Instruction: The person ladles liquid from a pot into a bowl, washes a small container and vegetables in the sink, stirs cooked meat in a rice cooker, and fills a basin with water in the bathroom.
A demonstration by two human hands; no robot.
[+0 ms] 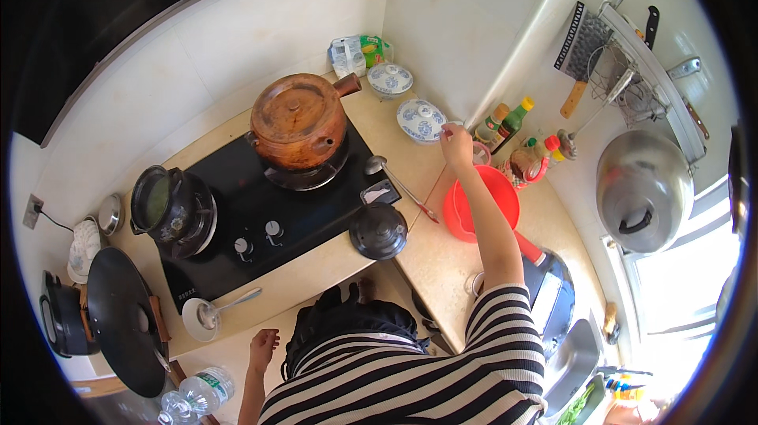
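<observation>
My right hand [456, 146] stretches over the corner of the counter, its fingers pinched together beside a blue-and-white lidded bowl [421, 120] and a small pink-rimmed jar [481, 153]. Something small and whitish shows at the fingertips, too small to name. Beneath my right forearm stands a red plastic pan-shaped container with a handle [462, 212]. My left hand [264, 348] hangs low in front of the counter, fingers loosely curled and slightly apart, with nothing in it. Closest to it on the counter is a small white bowl with a spoon [202, 320].
A brown clay pot [297, 121] and an open dark pot [163, 200] stand on the black stove [260, 212]. A black lid [378, 231] and a ladle [399, 184] lie near its right edge. Bottles [513, 123] crowd the corner. A sink [576, 366] is at right.
</observation>
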